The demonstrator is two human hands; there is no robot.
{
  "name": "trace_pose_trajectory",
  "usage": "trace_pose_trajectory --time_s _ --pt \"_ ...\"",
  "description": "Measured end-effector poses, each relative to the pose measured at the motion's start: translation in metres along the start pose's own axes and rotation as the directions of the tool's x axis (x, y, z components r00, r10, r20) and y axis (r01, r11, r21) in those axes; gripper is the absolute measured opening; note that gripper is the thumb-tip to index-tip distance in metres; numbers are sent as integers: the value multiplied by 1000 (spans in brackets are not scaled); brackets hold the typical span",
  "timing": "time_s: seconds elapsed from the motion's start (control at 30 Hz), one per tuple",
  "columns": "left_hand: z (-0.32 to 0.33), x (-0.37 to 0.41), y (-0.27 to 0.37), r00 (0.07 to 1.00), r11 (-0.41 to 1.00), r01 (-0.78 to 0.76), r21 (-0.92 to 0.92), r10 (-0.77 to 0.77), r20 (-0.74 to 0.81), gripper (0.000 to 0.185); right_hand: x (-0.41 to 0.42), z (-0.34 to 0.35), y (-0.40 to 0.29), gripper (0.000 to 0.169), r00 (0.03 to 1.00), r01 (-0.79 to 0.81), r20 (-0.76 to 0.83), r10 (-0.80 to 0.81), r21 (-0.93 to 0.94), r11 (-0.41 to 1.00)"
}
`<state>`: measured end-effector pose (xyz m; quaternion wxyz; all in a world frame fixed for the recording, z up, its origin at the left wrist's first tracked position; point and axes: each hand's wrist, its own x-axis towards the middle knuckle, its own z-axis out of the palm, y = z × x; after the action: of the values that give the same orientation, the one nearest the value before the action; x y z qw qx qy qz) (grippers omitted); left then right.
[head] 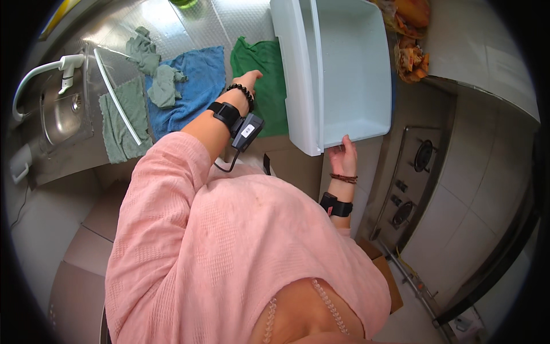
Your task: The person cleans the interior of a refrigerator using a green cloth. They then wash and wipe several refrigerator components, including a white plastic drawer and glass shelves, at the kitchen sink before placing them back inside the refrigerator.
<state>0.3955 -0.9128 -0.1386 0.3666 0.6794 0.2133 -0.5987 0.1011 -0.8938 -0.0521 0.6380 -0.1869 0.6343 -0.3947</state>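
A pale, translucent plastic drawer (354, 73) with a thick front panel lies tilted at the counter's edge. My right hand (343, 157) grips its near rim, thumb up on the edge and fingers underneath. My left hand (248, 81) is over a green cloth (264, 103), left of the drawer; its fingers are partly hidden, so whether it pinches the cloth is unclear. Left of it lie a blue towel (193, 90), a crumpled grey-green cloth (165, 86) on top of that, and a flat grey-green cloth (124, 116) crossed by a white plastic strip (116, 96).
A steel sink (64, 109) with a white faucet (71, 62) is at the left. A green object (184, 3) stands at the back of the metal counter. Right of the drawer are orange packages (411, 58) and a gas stove (412, 182). A cardboard box (389, 284) sits lower right.
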Motion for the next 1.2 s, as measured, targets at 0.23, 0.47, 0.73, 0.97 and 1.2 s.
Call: trace_pose_trajectory --time_s 0.23,0.47,0.73,0.97,1.2 --pt "-9 7 6 934 992 -126 10 116 338 39 6 -6 -18 26 995 -85 58 79 109 990" --pt "-9 2 10 801 913 -407 -37 376 466 33 4 -6 -37 22 994 -102 51 95 167 981" --pt "-52 -27 27 733 839 -520 -162 536 420 32 13 -18 -50 25 981 -152 143 129 163 975" --pt "-92 -67 39 748 823 -563 -73 545 379 31 16 -17 -45 28 990 -127 74 116 171 977" --pt "-124 -106 43 786 836 -548 -15 521 331 28 27 -21 -40 28 988 -138 88 123 196 971"
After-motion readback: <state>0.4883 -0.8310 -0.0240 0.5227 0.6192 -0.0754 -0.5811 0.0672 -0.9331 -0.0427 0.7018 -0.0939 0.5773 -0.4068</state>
